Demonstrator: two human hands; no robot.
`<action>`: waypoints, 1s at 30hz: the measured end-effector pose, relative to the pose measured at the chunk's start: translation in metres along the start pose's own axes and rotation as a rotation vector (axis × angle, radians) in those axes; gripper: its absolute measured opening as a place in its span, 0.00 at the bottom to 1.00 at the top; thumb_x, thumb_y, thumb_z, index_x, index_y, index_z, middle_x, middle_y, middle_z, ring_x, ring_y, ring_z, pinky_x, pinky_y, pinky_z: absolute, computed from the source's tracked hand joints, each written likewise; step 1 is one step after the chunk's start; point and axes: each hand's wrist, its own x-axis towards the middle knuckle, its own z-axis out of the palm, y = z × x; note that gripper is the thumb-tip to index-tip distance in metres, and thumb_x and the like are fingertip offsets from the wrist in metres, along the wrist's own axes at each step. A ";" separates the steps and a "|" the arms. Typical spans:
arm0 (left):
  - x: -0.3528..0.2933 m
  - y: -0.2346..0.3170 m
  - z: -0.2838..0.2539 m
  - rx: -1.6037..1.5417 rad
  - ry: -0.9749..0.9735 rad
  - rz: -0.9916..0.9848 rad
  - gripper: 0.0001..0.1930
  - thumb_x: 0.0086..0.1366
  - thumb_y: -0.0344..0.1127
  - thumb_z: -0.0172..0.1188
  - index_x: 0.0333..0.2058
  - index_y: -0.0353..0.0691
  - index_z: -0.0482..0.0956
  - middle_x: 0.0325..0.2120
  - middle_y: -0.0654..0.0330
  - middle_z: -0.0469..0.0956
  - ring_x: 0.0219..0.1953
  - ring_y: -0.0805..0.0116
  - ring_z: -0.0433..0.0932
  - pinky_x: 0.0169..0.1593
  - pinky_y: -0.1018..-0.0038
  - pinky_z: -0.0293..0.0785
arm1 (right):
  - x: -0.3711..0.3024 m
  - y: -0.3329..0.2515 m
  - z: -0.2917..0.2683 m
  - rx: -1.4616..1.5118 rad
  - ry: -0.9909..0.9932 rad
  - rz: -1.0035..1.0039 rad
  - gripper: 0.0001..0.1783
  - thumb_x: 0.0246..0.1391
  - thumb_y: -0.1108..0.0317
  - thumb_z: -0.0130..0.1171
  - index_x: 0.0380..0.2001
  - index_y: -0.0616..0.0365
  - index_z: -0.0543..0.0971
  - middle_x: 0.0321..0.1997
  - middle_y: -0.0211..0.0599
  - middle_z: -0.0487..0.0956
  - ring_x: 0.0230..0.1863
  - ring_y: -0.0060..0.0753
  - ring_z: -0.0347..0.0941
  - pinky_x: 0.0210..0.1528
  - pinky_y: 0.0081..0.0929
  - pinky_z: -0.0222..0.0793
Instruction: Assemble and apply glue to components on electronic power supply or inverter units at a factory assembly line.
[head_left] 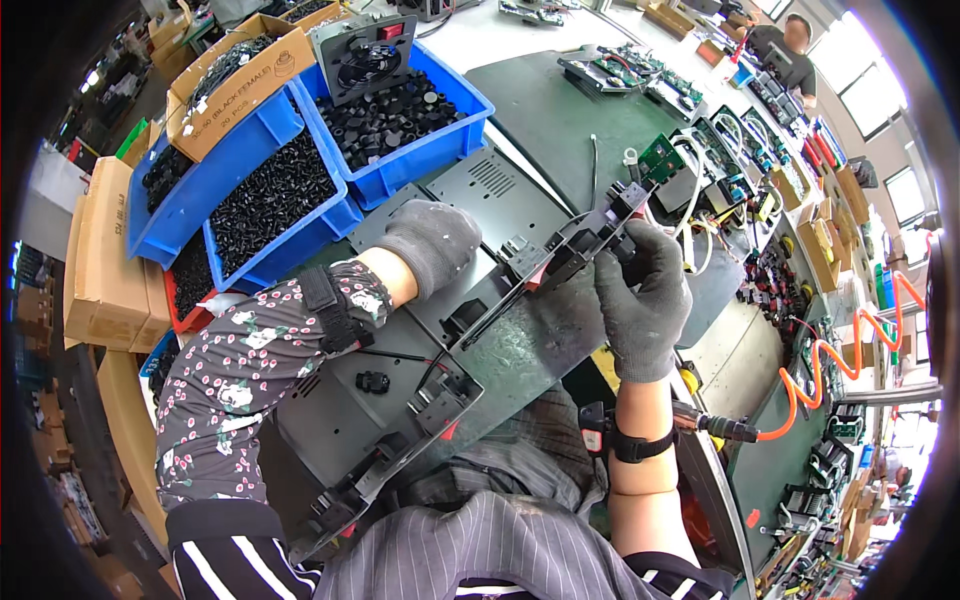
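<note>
Both my hands wear dark grey gloves. My left hand point(430, 247) is curled into a fist over the grey metal panels, its fingers turned away so that anything inside stays hidden. Thumb and fingers of my right hand point(645, 300) close around a small black plastic part point(623, 247) at the edge of a vented metal panel point(490, 190). Along that edge sit black sockets and switches. Nearer to me lies another grey panel point(340, 415) with similar fittings on its edge and a loose black piece point(372, 382) on top.
Blue bins hold black screws point(270, 195) and round black caps point(385, 125) at the left. Cardboard boxes point(120, 255) stand beside them. Circuit board assemblies point(690, 150) line the green bench point(540, 100). An orange coiled hose point(815, 385) hangs right; a person point(785, 60) is far off.
</note>
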 end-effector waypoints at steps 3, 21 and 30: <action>0.003 0.002 0.002 0.024 -0.007 -0.014 0.08 0.57 0.33 0.55 0.32 0.41 0.81 0.33 0.53 0.81 0.39 0.56 0.82 0.39 0.65 0.78 | 0.003 -0.003 -0.004 -0.016 -0.015 0.023 0.16 0.45 0.73 0.66 0.40 0.59 0.77 0.29 0.32 0.80 0.29 0.19 0.76 0.33 0.18 0.72; 0.026 0.018 -0.085 -0.891 0.289 0.154 0.15 0.58 0.42 0.59 0.38 0.37 0.80 0.31 0.53 0.81 0.34 0.63 0.80 0.42 0.71 0.75 | 0.008 -0.010 -0.005 -0.255 -0.062 0.004 0.18 0.42 0.69 0.67 0.39 0.57 0.80 0.31 0.36 0.80 0.27 0.25 0.77 0.30 0.22 0.73; 0.011 0.013 -0.095 -1.161 0.073 0.154 0.14 0.59 0.42 0.64 0.37 0.36 0.82 0.25 0.61 0.81 0.29 0.76 0.78 0.38 0.79 0.75 | 0.009 -0.009 -0.009 -0.283 -0.093 0.021 0.15 0.44 0.68 0.65 0.37 0.60 0.80 0.27 0.38 0.80 0.25 0.26 0.77 0.30 0.22 0.72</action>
